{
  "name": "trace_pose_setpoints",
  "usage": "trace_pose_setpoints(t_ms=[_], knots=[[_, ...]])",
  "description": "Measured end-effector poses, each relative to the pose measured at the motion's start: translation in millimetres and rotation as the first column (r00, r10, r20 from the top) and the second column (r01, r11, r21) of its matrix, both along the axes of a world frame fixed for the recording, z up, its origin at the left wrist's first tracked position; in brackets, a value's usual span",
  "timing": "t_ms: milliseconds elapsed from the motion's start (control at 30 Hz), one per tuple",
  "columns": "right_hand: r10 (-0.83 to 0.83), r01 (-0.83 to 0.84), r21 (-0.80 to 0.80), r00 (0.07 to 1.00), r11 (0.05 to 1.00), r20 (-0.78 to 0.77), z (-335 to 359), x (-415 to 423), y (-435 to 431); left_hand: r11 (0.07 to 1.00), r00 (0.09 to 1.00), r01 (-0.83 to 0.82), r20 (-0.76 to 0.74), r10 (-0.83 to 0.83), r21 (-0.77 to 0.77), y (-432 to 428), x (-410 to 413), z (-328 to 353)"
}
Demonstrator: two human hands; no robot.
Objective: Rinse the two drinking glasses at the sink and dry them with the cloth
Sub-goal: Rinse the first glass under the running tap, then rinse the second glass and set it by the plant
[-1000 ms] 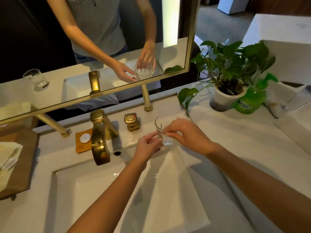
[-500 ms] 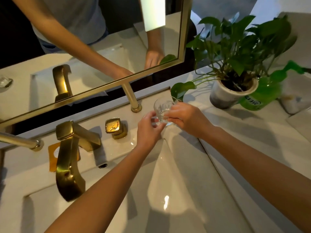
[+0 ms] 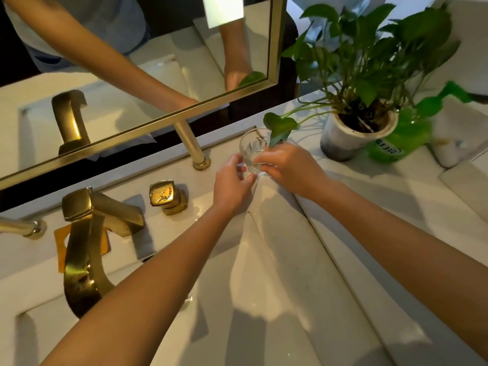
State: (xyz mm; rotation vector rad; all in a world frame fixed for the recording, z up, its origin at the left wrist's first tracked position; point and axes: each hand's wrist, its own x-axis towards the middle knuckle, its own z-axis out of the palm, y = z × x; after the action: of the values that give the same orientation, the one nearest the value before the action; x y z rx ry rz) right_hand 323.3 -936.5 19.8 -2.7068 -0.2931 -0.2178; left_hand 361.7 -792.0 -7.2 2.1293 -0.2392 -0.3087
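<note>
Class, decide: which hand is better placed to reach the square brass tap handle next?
Left, probably. The left hand is nearer the tap handle, while the right hand grips the drinking glass.

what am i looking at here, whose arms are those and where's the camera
There is no machine here. The arms belong to a person, and every picture comes from one wide-angle camera worn on their head, looking forward and down. The left hand and right hand together hold one clear drinking glass near the back right corner of the sink. On the pale counter stand a gold faucet, its square gold handle, a potted plant and a green bottle beside the pot. The mirror behind reflects the same arms. No running water or cloth shows.
</note>
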Motion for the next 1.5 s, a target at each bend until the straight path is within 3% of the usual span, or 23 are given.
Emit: trace_pose_setpoints(t_ms=[300,433,567,733,933,1267,1400,1500], knots=[[-0.167,0.169,0.015,0.982,0.986,-0.086,13,-33,37,0.949,0.989,0.091,0.087,-0.123,0.303,56,-47,13],[-0.080,0.081,0.012,0.995,0.997,-0.056,19,-80,72,0.856,0.947,0.157,0.171,-0.272,0.493,107,-107,15],[0.032,-0.051,-0.082,0.976,0.995,-0.217,15,-136,114,0.738,0.924,0.191,0.135,-0.357,0.647,162,-169,10],[0.141,-0.217,-0.211,0.935,0.953,-0.325,13,-187,172,0.718,0.939,0.118,0.158,-0.305,0.687,229,-225,5],[0.252,-0.347,-0.220,0.896,0.912,-0.366,9,-214,248,0.642,0.960,0.010,0.171,-0.220,0.766,301,-261,11],[0.483,-0.557,-0.122,0.793,0.821,-0.371,10,-219,394,0.657,0.971,-0.219,0.230,0.071,0.721,435,-322,45],[0.552,-0.592,0.014,0.742,0.806,-0.380,9,-218,455,0.814,0.908,-0.393,0.322,0.269,0.428,491,-347,55],[0.578,-0.592,0.105,0.707,0.799,-0.409,-2,-219,499,0.793,0.827,-0.533,0.381,0.414,0.294,526,-361,61]])
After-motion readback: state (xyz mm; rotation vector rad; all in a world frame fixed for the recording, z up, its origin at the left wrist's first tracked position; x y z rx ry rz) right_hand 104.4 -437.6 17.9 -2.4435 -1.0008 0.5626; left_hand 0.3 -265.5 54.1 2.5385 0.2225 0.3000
